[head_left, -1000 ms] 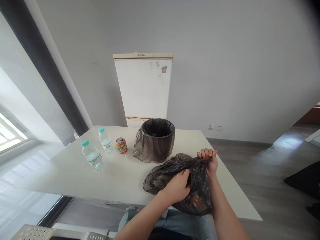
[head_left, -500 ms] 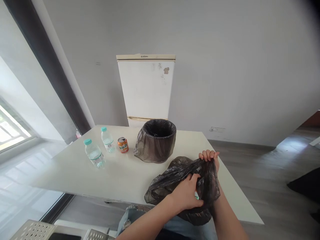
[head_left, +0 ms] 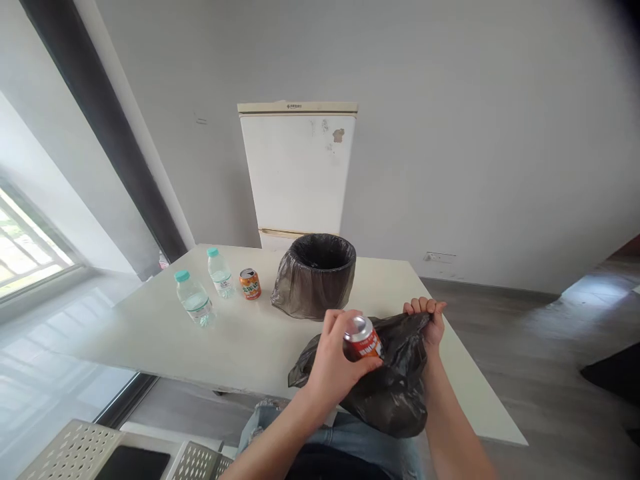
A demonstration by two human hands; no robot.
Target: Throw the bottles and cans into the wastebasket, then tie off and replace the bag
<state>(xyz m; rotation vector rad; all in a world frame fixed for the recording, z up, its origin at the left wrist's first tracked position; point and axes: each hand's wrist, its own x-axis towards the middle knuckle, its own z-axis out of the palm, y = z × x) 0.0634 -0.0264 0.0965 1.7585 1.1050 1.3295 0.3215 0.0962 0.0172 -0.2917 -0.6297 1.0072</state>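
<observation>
My left hand (head_left: 337, 360) grips a red and orange drink can (head_left: 366, 338), its silver end tilted up, just above the mouth of a black plastic bag (head_left: 395, 400). My right hand (head_left: 427, 317) is closed on the bag's upper edge and holds it up at the table's right side. The bag sags over the near table edge; its contents are hidden. Behind it stands a bin lined with a dark plastic bag (head_left: 315, 287). An orange drink can (head_left: 250, 285) is upright left of the bin, beside two clear bottles with teal caps (head_left: 194, 300) (head_left: 220, 273).
The white table (head_left: 240, 347) spans the middle, its right corner close to my right arm. A white fridge (head_left: 300, 173) stands behind it against the grey wall. At lower left are perforated beige trays (head_left: 80, 450) and a dark flat object (head_left: 133, 463).
My left hand has come out of the black bag's mouth, up and to the left, with the can now in view in it. My right hand still holds the bag.
</observation>
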